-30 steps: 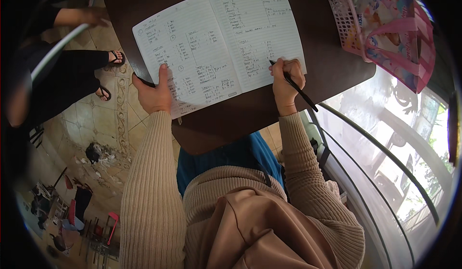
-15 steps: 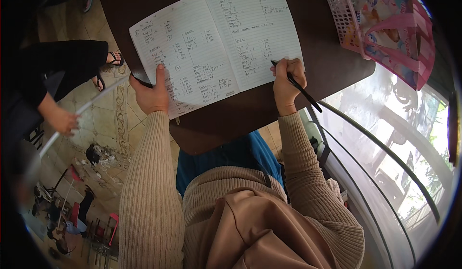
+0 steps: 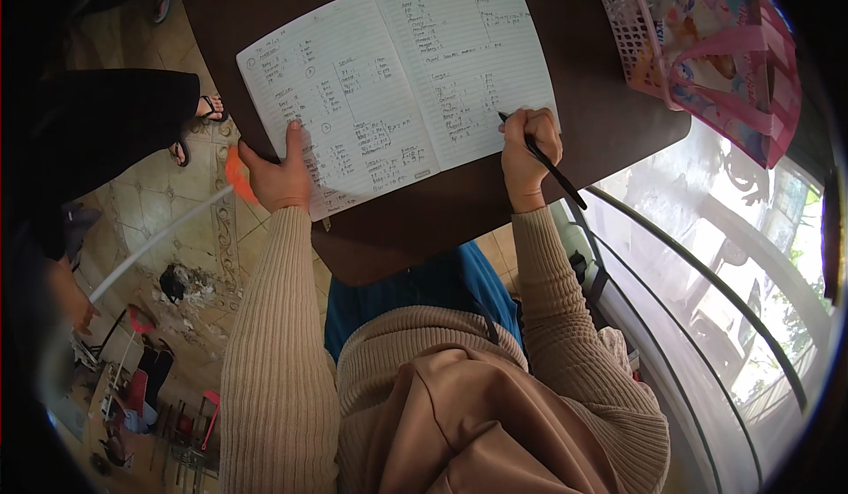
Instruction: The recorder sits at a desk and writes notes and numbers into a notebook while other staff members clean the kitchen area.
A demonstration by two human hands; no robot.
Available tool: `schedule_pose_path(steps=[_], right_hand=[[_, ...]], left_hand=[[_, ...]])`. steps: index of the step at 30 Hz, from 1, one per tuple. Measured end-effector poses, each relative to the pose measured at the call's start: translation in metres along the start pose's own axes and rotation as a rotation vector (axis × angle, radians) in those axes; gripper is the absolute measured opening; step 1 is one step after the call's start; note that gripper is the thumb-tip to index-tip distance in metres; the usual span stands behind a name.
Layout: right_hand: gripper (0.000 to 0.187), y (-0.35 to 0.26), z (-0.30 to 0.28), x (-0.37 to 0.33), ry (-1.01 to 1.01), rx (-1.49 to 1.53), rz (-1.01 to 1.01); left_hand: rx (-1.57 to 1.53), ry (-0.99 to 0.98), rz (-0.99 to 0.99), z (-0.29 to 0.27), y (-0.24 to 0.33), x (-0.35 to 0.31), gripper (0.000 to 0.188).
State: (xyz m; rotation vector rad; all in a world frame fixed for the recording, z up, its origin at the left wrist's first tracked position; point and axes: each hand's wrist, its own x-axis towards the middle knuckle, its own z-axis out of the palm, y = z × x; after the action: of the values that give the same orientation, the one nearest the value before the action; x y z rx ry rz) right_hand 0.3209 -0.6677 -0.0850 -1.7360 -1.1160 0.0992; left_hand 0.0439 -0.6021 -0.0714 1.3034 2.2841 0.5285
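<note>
An open lined notebook with handwritten lists lies on a dark brown table. My left hand grips its lower left edge, thumb on the page and the other fingers mostly hidden. Over the lower right page, my right hand is closed round a black pen. The pen's upper end points down toward me, and its tip is close to the last written lines.
A pink basket and a pink see-through bag stand at the table's far right. On the left, another person's hand holds a white pole with an orange end. Debris lies on the tiled floor.
The other person's hand and pole have shifted toward the lower left, and the orange end now shows beside my left hand. My hands, the notebook and the pen have hardly moved.
</note>
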Motion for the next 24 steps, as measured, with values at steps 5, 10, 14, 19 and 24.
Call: schedule_pose_path(steps=[5,10,14,19,24], right_hand=[[0.029,-0.0050,-0.0013,0.0019,-0.013,-0.010,0.007],[0.028,-0.0059,-0.0016,0.0018,-0.005,0.047,0.100],[0.029,-0.0074,-0.0026,0.0036,-0.029,-0.031,0.048],[0.030,-0.0068,-0.0020,0.0008,0.010,-0.033,0.060],[0.030,-0.0036,-0.0004,0.0001,0.055,0.052,0.096]], left_hand=[[-0.096,-0.024,-0.004,-0.0009,0.0028,-0.0026,0.086],[-0.125,-0.017,0.001,0.0009,0.0001,-0.0018,0.087],[-0.118,-0.011,-0.007,-0.0001,0.0007,-0.0023,0.089],[-0.130,-0.015,-0.004,0.0008,-0.0019,-0.0025,0.089],[-0.132,-0.037,-0.004,0.0010,-0.0011,-0.0013,0.088]])
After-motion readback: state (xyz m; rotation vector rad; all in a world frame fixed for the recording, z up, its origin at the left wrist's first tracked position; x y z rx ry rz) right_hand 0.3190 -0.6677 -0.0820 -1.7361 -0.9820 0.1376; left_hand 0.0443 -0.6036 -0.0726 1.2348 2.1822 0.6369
